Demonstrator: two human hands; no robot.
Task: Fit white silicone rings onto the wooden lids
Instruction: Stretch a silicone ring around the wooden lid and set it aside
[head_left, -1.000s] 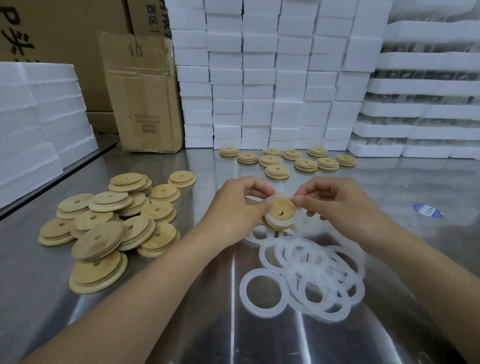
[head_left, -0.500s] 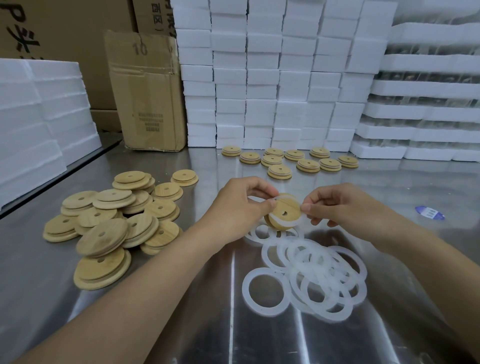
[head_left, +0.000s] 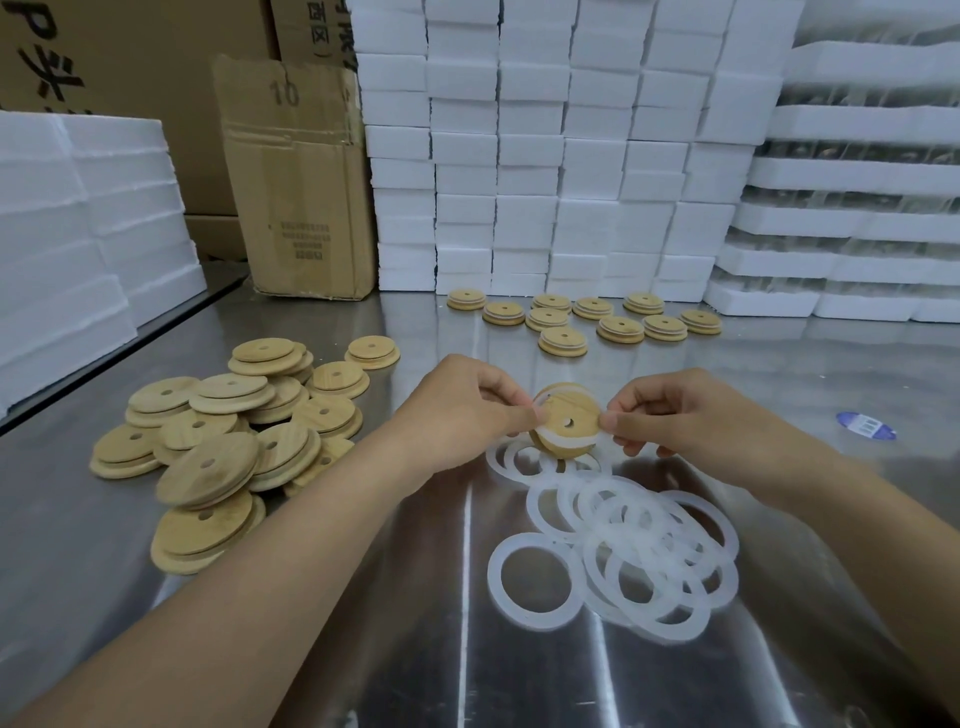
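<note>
A round wooden lid (head_left: 567, 415) with a small centre hole is held up above the steel table, tilted toward me. My left hand (head_left: 467, 410) pinches its left edge and my right hand (head_left: 670, 415) pinches its right edge. A white silicone ring (head_left: 558, 442) is stretched partly round the lid's stepped side. Below the hands lies a loose heap of white rings (head_left: 634, 551). A pile of bare wooden lids (head_left: 218, 441) sits at the left. Several lids with rings on them (head_left: 563, 340) stand in rows at the back.
The steel table (head_left: 467, 649) carries everything. Stacks of white foam blocks (head_left: 545, 156) wall the back and right, more foam (head_left: 78, 234) is at the left, and a cardboard box (head_left: 301, 182) stands at the back left. A blue sticker (head_left: 866, 425) lies at the right.
The lid has turned slightly in my hands and the ring sits further round its edge. Both hands stay at about the same spot above the ring heap.
</note>
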